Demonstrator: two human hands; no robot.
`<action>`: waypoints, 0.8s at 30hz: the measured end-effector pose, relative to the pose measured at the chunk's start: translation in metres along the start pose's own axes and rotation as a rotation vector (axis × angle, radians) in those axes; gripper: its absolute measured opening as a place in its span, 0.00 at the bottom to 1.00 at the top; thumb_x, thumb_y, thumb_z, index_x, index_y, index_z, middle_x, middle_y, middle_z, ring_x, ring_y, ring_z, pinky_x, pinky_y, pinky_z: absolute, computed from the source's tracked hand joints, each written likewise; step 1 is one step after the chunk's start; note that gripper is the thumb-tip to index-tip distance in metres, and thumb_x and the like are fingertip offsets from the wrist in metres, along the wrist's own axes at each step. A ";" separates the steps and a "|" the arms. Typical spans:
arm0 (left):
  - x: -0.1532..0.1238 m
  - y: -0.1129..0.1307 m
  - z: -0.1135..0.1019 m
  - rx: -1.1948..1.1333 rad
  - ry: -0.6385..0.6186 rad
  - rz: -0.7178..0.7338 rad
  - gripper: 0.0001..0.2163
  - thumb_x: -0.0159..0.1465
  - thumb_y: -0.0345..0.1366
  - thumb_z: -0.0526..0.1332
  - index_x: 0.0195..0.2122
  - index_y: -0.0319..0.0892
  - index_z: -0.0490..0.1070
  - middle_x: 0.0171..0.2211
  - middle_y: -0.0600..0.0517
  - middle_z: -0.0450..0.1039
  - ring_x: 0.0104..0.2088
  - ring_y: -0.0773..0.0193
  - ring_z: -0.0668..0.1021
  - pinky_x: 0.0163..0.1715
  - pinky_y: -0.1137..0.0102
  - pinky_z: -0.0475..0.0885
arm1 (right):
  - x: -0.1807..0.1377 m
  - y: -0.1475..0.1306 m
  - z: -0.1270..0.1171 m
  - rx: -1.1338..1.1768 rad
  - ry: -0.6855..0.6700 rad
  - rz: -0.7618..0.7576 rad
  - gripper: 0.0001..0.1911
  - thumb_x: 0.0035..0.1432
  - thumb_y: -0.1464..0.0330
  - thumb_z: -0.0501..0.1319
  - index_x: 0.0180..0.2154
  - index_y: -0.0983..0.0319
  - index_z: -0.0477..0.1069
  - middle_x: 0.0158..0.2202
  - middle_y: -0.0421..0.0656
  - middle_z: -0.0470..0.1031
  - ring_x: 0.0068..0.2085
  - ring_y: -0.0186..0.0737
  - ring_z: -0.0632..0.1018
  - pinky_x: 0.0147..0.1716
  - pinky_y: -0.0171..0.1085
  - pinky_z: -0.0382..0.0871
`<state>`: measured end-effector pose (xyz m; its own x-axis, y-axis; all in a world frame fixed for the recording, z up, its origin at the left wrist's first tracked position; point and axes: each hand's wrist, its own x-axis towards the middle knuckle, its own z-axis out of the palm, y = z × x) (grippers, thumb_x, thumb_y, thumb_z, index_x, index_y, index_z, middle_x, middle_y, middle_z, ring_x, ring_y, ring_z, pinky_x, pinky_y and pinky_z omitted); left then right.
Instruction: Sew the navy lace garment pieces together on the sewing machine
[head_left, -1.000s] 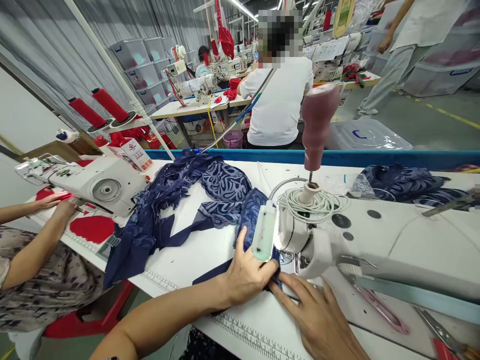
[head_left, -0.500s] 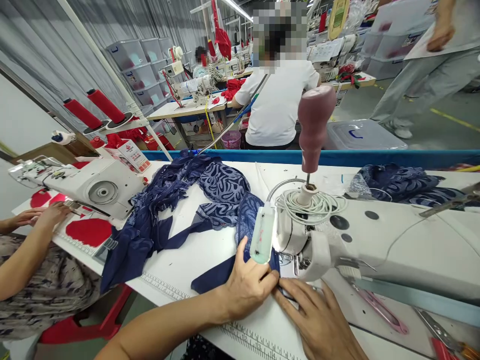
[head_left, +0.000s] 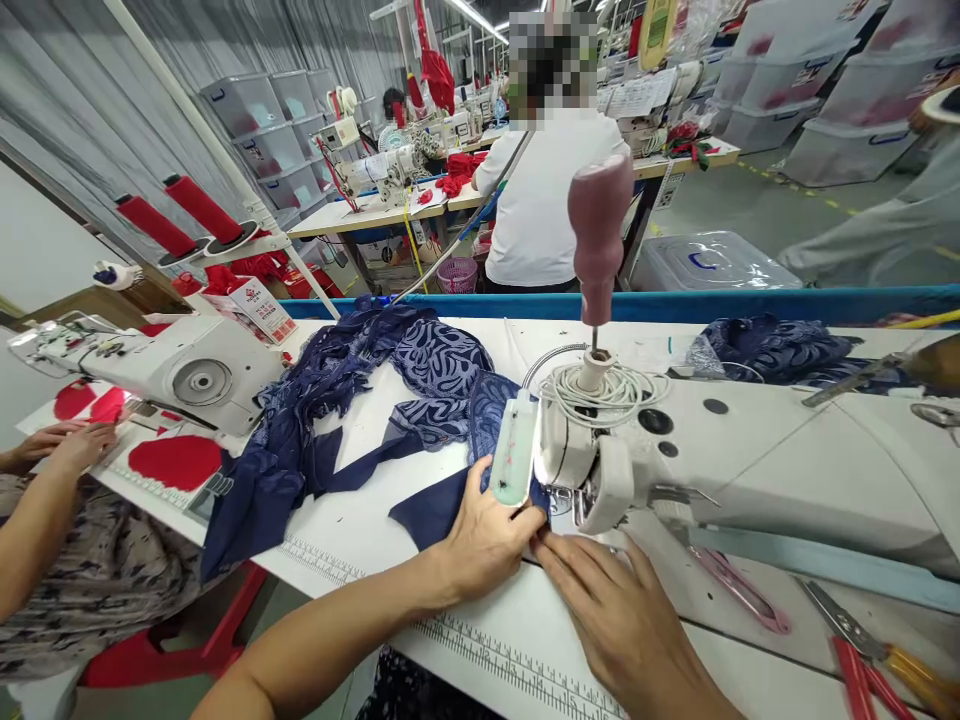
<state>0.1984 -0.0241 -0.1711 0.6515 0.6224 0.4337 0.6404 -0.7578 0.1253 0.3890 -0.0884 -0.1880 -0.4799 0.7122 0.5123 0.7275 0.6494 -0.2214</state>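
Note:
The navy lace garment piece runs under the needle area of a white sewing machine. My left hand is closed on its near part, just left of the presser foot, thumb raised beside a pale green lamp. Flat on the table in front of the needle lies my right hand, its fingers stretched out and its fingertips against those of the left. A plain navy panel spreads out left of my left hand. The fabric under my fingers is mostly hidden.
More navy lace is heaped at left. A pink-handled screwdriver stands upright on the machine head. Pink thread snips and red-and-orange-handled scissors lie at right. A co-worker's hands are at another sewing machine.
Both my hands have shifted slightly left in view, together with the machine, as the camera turned a little. The fabric stays under my left hand. A person walking at the back right has moved further right.

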 end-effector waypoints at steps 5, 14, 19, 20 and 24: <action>0.000 -0.005 -0.006 -0.147 -0.042 0.020 0.07 0.61 0.27 0.55 0.38 0.41 0.71 0.33 0.50 0.70 0.35 0.62 0.71 0.49 0.56 0.66 | 0.002 0.000 -0.002 0.036 0.043 -0.017 0.24 0.57 0.80 0.51 0.52 0.62 0.71 0.52 0.44 0.75 0.50 0.41 0.73 0.62 0.49 0.49; -0.001 0.002 -0.008 0.063 -0.086 0.201 0.05 0.60 0.26 0.54 0.33 0.39 0.69 0.30 0.53 0.68 0.31 0.65 0.71 0.56 0.41 0.60 | 0.009 0.010 -0.014 0.114 0.103 0.066 0.21 0.63 0.77 0.49 0.52 0.58 0.71 0.39 0.41 0.78 0.41 0.38 0.75 0.56 0.46 0.58; -0.009 0.013 -0.015 0.160 -0.059 0.182 0.10 0.67 0.26 0.51 0.46 0.35 0.69 0.42 0.45 0.74 0.48 0.58 0.74 0.60 0.44 0.59 | 0.021 0.026 -0.021 -0.060 -0.034 -0.034 0.23 0.63 0.78 0.48 0.54 0.62 0.71 0.40 0.45 0.77 0.39 0.44 0.74 0.43 0.45 0.62; -0.011 0.012 -0.017 0.120 -0.065 0.163 0.11 0.67 0.26 0.51 0.48 0.34 0.68 0.43 0.45 0.74 0.50 0.58 0.74 0.61 0.46 0.59 | 0.022 0.028 -0.021 -0.061 -0.040 -0.062 0.22 0.62 0.78 0.48 0.52 0.62 0.72 0.41 0.44 0.78 0.40 0.45 0.73 0.43 0.45 0.62; -0.017 -0.001 -0.024 -0.110 -0.160 0.111 0.15 0.65 0.28 0.53 0.52 0.39 0.67 0.50 0.48 0.75 0.50 0.61 0.75 0.61 0.52 0.62 | 0.017 0.027 -0.011 -0.054 0.000 -0.081 0.23 0.59 0.81 0.46 0.47 0.63 0.74 0.40 0.45 0.78 0.37 0.44 0.73 0.41 0.46 0.59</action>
<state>0.1771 -0.0387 -0.1576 0.7774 0.5503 0.3046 0.5183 -0.8349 0.1853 0.4055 -0.0616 -0.1758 -0.5388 0.6577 0.5264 0.7114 0.6899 -0.1339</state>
